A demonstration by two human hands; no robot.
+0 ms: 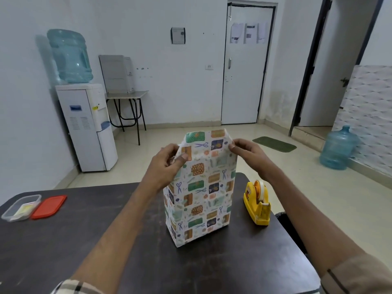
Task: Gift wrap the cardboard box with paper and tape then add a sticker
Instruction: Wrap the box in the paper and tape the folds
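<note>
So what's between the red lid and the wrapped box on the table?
Between the red lid and the wrapped box nothing lies on the dark table; only the person's left forearm crosses over it, in the head view.

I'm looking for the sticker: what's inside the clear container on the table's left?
Pale yellow and white sheets lie in the clear container, its red lid off beside it. Whether they are stickers is too small to tell.

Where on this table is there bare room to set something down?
Bare table lies between the red lid and the wrapped box, and along the near edge in front of it. Crowded: the strip right of the box, where the tape dispenser stands close.
</note>
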